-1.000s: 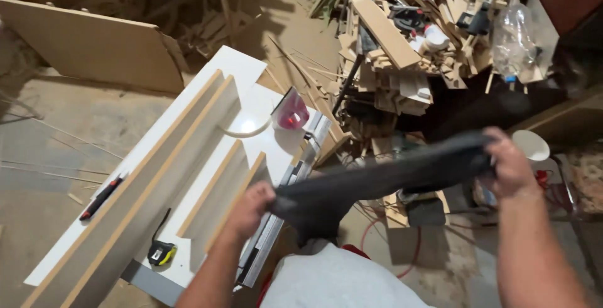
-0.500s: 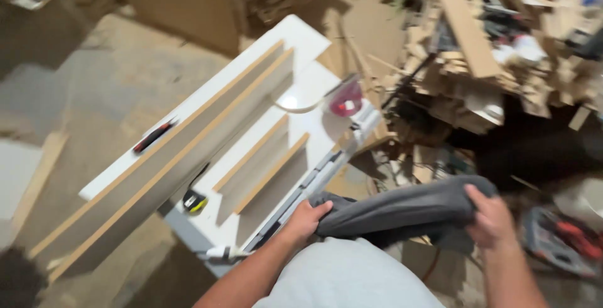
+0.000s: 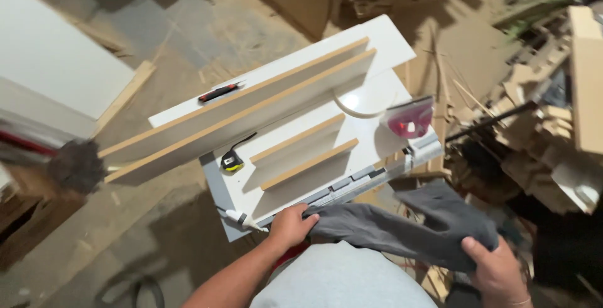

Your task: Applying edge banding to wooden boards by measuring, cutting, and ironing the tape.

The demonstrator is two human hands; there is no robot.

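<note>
Grey cloth is now hanging lower than a second ago, stretched across the person's lap beside the white desk; left hand and right hand are each clenching an end.

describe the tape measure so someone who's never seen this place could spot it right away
Find the white table with long wooden-edged boards standing on edge across it. Below the longest boards, near the table's left edge, lies the tape measure. It is small, yellow and black with a dark strap, unlike the slim red-and-black marker on the far side.
</note>
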